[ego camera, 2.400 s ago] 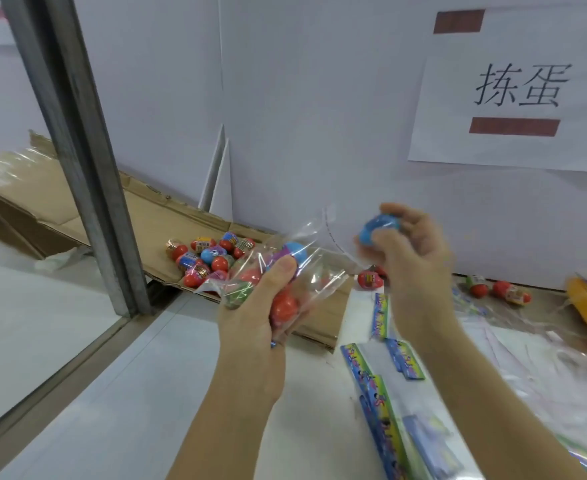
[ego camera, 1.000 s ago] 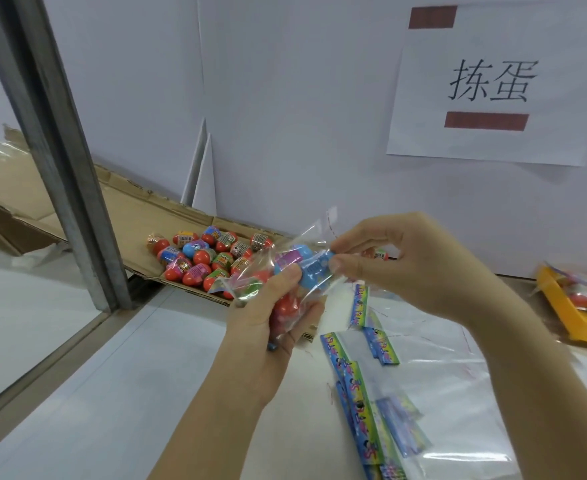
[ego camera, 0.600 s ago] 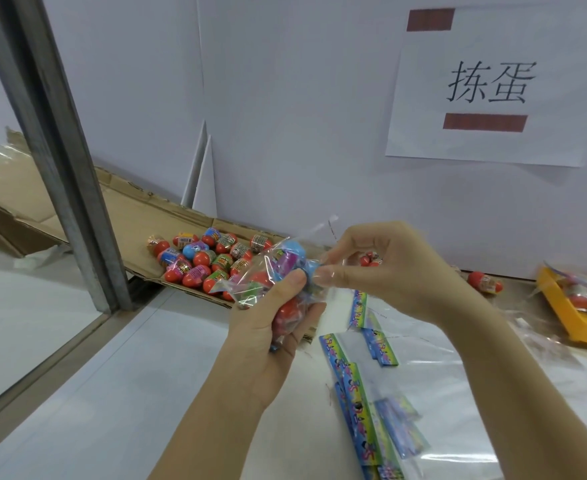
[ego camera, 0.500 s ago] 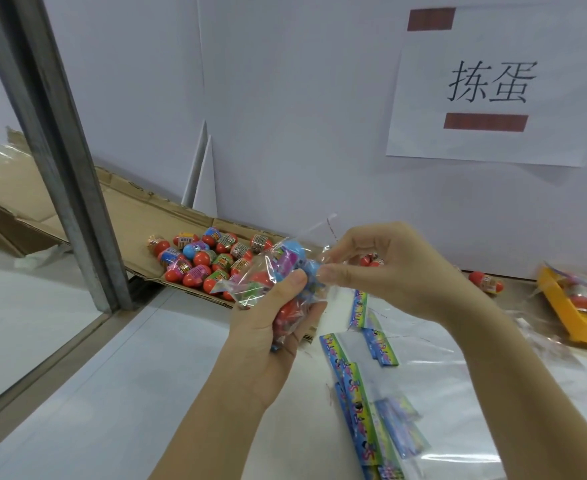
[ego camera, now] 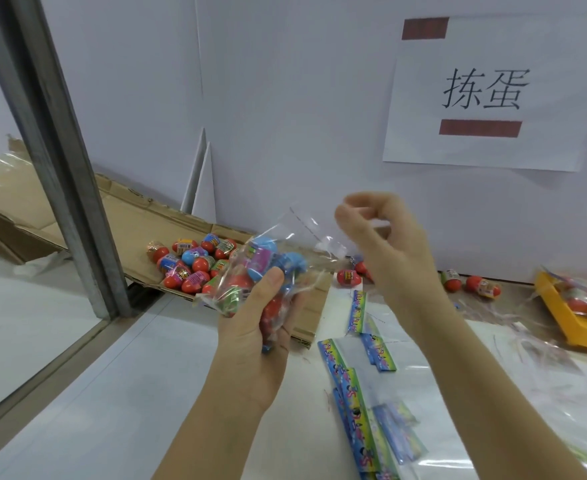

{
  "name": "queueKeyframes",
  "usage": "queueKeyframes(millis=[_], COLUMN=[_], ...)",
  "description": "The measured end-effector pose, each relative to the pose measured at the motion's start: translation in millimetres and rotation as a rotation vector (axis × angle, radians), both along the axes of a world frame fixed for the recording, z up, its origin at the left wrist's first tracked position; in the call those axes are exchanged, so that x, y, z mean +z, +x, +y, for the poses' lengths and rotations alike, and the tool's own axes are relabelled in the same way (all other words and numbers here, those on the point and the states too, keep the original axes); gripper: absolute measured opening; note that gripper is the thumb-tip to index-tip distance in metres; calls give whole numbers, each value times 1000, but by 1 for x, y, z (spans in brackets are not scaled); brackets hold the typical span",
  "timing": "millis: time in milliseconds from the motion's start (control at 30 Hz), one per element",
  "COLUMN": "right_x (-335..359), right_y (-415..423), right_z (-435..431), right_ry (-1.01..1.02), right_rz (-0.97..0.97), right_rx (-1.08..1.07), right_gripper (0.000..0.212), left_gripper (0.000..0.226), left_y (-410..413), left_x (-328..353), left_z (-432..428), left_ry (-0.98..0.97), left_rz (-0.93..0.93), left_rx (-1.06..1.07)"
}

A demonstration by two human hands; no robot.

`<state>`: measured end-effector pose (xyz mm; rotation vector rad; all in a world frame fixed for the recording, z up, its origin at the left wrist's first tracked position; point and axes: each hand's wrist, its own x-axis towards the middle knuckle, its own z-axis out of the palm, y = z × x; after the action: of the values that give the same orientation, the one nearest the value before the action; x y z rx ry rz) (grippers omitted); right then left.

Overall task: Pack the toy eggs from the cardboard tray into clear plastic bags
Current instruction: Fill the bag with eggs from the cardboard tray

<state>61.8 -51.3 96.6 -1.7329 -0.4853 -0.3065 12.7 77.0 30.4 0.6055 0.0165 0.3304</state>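
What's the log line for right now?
left hand grips clear plastic bag of toy eggs | right hand raised beside bag, blurred | cardboard tray holds loose eggs

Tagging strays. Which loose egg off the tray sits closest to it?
The red egg just past the cardboard tray's right end; the other strays lie farther right along the wall.

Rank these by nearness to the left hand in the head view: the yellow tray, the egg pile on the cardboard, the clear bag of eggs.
1. clear bag: gripped in the left hand itself.
2. egg pile: on the cardboard tray, just left of the hand and behind it.
3. yellow tray: at the far right edge of the view, across the table.
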Motion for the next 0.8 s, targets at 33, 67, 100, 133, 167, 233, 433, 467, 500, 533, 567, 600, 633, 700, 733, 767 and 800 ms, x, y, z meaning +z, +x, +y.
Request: queueKeyframes(millis=[33, 67, 100, 133, 167, 233, 433, 467, 500, 533, 567, 600, 633, 700, 733, 767, 800], right_x=[-1, -1, -3, -6, -10, -19, -21, -19, -15, -12, -9, -6, -4, -4, -7, -10, -13], right_y=[0, 0, -2, -3, -6, -8, -1, 0, 1, 2, 3, 4, 4, 3, 1, -2, -5], right_z=[3, 6, 9, 12, 16, 24, 20, 18, 15, 11, 6, 1, -5, -18, -24, -32, -40], right_ry=[114, 151, 114, 46, -14, 4, 398, 408, 425, 442, 454, 457, 453, 414, 378, 337, 299], right_rz=[178, 384, 567, 699, 750, 671, 487, 467, 449, 433, 418, 403, 388, 354, 337, 325, 320], right_rx=[21, 100, 228, 367, 467, 441, 290, 298, 309, 319, 326, 330, 331, 326, 313, 292, 267], right_gripper=[53, 66, 71, 68, 60, 45, 19, 18, 16, 14, 12, 13, 16, 22, 22, 22, 20], left_gripper=[26, 26, 28, 31, 31, 25, 43, 46, 50, 55, 63, 70, 73, 59, 47, 36, 30], left_y=[0, -1, -1, -1, -1, -2, -3, -4, -5, -6, -6, -7, -6, -2, 0, 2, 2], left_x=[1, 1, 2, 1, 1, 1, 1, -1, -2, -2, -2, 1, 2, 2, 1, -1, -4], left_z=[1, 3, 3, 4, 5, 6, 3, 5, 8, 11, 14, 16, 15, 8, 2, -5, -12], left_ry=[-28, -50, -55, -47, -29, 14, 83, 69, 46, 20, 25, 69, 139, 328, 442, 526, 563], left_rz=[-18, -22, -21, -19, -22, -36, -58, -56, -44, -35, -22, -22, -20, -8, 7, 15, 31], left_rx=[4, 12, 18, 23, 27, 46, -1, -21, -55, -116, -173, -219, -242, -210, -154, -88, -30])
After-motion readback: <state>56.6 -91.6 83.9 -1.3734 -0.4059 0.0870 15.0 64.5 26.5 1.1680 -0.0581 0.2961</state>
